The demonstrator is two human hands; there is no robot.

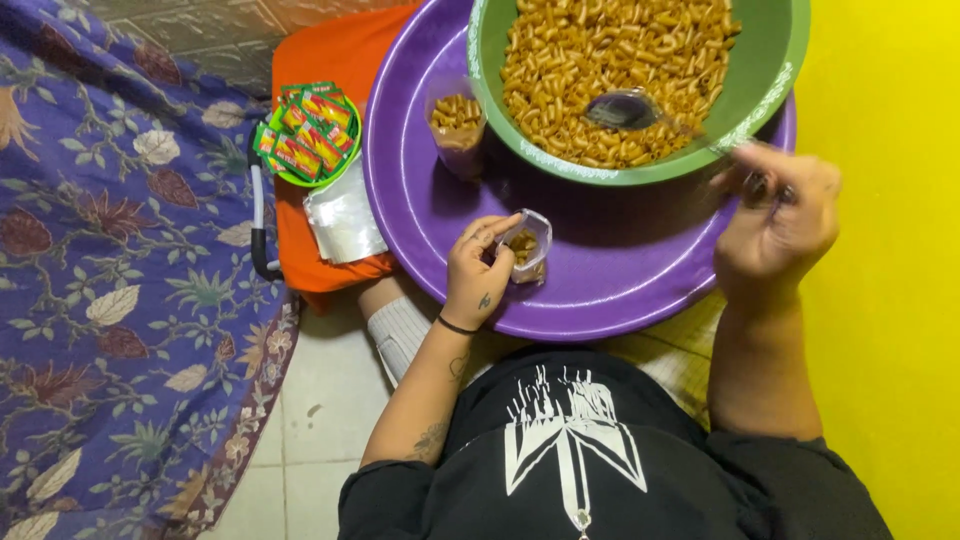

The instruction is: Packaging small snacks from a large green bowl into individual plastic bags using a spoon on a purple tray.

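My left hand [478, 272] has its fingers [497, 229] closed around the rim of a small clear bag [529, 243], holding its mouth open, a little pasta already in the bottom. The bag sits on the purple tray [600, 270], near its front edge. My right hand [778, 225] is curled tight around the handle of a spoon [628, 110], blurred at the grip, with the spoon's bowl resting on the pasta [600, 60] in the big green bowl [770, 70]. That bowl stands on the tray's far side. Beside it, a filled bag [457, 125] stands upright on the tray. Further left, on the orange stool [330, 60], a small green basket [345, 165] holds red and green sachets [310, 135], with a stack of empty clear bags [345, 215] just beside it.
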